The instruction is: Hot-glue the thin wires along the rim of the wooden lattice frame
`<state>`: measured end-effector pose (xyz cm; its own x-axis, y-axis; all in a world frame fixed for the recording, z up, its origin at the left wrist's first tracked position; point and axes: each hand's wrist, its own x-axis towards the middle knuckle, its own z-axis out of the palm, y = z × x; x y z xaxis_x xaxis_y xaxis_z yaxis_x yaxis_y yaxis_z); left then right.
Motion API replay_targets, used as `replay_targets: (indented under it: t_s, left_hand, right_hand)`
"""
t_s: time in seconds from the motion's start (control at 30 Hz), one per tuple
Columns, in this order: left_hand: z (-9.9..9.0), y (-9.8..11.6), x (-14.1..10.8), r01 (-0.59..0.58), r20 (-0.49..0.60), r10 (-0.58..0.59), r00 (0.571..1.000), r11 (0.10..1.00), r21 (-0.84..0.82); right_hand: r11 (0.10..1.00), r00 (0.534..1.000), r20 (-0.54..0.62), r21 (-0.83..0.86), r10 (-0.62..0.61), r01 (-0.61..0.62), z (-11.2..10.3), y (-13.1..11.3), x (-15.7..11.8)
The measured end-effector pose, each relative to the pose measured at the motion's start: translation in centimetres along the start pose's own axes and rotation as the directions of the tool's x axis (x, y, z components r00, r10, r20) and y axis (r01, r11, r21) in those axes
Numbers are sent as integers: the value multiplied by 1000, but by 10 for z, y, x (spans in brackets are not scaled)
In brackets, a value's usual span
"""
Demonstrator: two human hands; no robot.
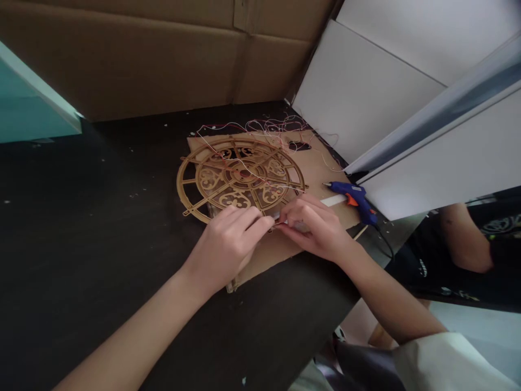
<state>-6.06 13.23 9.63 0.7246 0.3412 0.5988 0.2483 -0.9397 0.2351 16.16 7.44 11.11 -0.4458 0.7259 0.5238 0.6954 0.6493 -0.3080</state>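
- Counter point(122, 233), dark, spreads under and around the brown openwork wheel point(244, 172), giving it flat support.
- Left hand point(232, 239), at the wheel's near rim: thumb and finger close narrowly on a thin wire point(280, 223), likely because so fine a piece needs steadying.
- Right hand point(311, 225), at the wheel's near right rim: its fingertips pinch the same wire beside the left hand's, probably for fine control; something pale under the fingers is too covered to name.
- Cardboard sheet point(264, 258), partly beneath the wheel, perhaps shielding the counter.
- Glue gun point(361, 196), right of the wheel, lies with its nozzle toward it, seemingly kept within reach.
- Wire tangle point(277, 126), behind the wheel, lies clear of the hands, perhaps to leave working room.
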Motion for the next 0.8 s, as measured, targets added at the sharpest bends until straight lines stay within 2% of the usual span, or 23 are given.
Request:
replay_targets:
  t_s: [0.17,0.37,0.57,0.67,0.8]
  left_hand:
    - [2,-1,1,18,22,-18,1000,999,-28]
    - [0,0,2,103,68,-96,993,989,-108]
    - [-3,2,2,48,52,-46,998,999,-26]
    - [-2,1,1,28,73,-29,997,1000,4]
    - [-2,-1,-1,48,82,-46,996,998,-27]
  right_hand:
    - [1000,1000,-4,-7,-12,12,-1,-1,0]
    - [995,999,37,-90,-36,39,-1,0,-2]
    - [981,997,23,-181,-74,77,0,-3,-3]
    - [991,997,55,-119,-62,68,1,-2,-2]
    - [998,999,33,58,17,-19,-3,2,2]
